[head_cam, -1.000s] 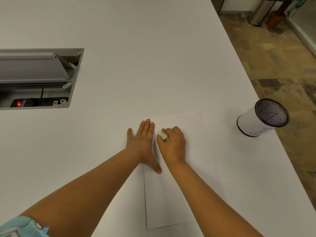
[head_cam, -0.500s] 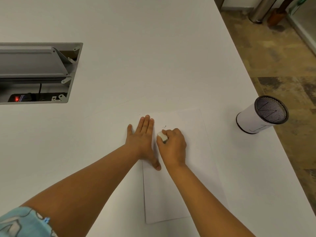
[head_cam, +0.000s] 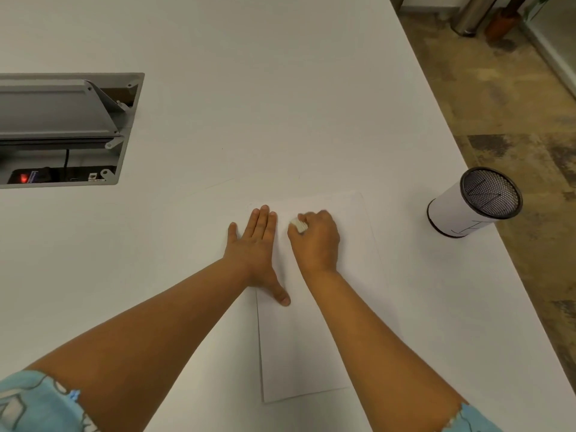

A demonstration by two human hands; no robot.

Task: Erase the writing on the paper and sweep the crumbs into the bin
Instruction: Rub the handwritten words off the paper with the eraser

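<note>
Gripping: my right hand [head_cam: 316,241] is curled into a loose fist on the upper part of the paper [head_cam: 314,347], fingers pinched together around a small white eraser [head_cam: 298,226] that peeks out at the far-left side of the fist.
Eraser: pressed down toward the paper near its far-left corner; I cannot tell whether its tip touches the sheet.
Left hand [head_cam: 257,244]: flat, palm down, fingers straight and held side by side, the little finger spread a bit, the thumb pointing back toward me; it lies over the paper's left edge, just beside my right hand.
Paper: a white sheet lying flat on the white table [head_cam: 249,88], its long side running away from me; no writing shows on the part I can see.
Bin [head_cam: 467,204]: a small white cylinder with a dark mesh inside, standing on the table to the right of the paper, well apart from it and close to the table's right edge.
Cable hatch [head_cam: 68,129]: an open grey recess in the table, far to the left of the paper and beyond it, with a red light glowing inside.
Sleeves [head_cam: 40,403]: light blue, at my upper arms on the near side of the paper.
</note>
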